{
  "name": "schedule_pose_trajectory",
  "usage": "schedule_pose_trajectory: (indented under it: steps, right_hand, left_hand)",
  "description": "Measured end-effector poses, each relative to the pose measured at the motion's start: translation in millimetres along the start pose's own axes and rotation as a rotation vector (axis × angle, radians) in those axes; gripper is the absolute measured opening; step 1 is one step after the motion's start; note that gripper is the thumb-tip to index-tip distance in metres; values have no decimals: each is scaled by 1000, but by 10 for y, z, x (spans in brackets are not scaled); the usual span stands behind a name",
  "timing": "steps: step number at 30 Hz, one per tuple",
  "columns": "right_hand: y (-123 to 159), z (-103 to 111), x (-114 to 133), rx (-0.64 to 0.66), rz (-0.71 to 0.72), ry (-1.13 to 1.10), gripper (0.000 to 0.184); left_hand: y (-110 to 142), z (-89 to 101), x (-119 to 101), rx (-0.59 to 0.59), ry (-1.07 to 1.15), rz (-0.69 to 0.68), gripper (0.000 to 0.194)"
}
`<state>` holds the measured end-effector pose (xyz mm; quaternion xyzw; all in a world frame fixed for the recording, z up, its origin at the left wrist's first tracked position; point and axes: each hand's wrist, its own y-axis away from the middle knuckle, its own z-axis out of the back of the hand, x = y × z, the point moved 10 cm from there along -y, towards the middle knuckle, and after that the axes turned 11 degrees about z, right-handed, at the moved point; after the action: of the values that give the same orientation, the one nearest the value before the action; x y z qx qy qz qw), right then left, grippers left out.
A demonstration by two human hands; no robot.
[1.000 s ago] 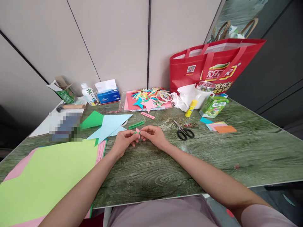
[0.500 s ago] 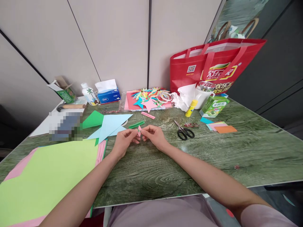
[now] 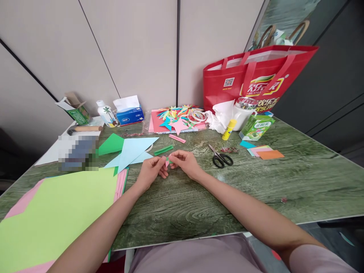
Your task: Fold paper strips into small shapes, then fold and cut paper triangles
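Note:
A small pink and green folded paper piece is pinched between my two hands, just above the table. My left hand grips it from the left with thumb and forefinger. From the other side, my right hand pinches it at the green part; the fingertips hide some of the paper. A green folded paper strip lies just beyond my hands, and a pink folded strip is farther back. To the right of my right hand rest scissors with black handles.
Light blue paper and large yellow-green sheets cover the left side. Behind are paper stars, a tissue box, a glue stick, a mug, a green carton and a red bag. Coloured slips lie right.
The paper piece has been turned between my fingers: more of its green part shows at the top right and its pink point faces down. Both hands stay in nearly the same place.

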<state>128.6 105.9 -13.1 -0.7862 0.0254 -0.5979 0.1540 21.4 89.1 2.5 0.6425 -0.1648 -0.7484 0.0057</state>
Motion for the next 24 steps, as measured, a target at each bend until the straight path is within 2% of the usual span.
schedule_pose_trajectory:
  steps: [3,10,15,19,24]
  right_hand:
    - [2,-13,5,12,3,12,26]
    - [14,-116,44,126,28,51,24]
    - [32,-123,54,157,0,58,26]
    - [62,-186,87,218,-15,72,28]
    - [47,-151,62,121,-36,17,29]
  left_hand:
    - [-3,-43,14,30,-40,-7,28]
    - [-16,-42,33,13,-69,-13,27]
    - [32,-89,-34,41,-121,-60,31]
    - [91,-97,-95,12,-216,-97,33]
    - [61,-52,-95,-16,-150,-80,33]
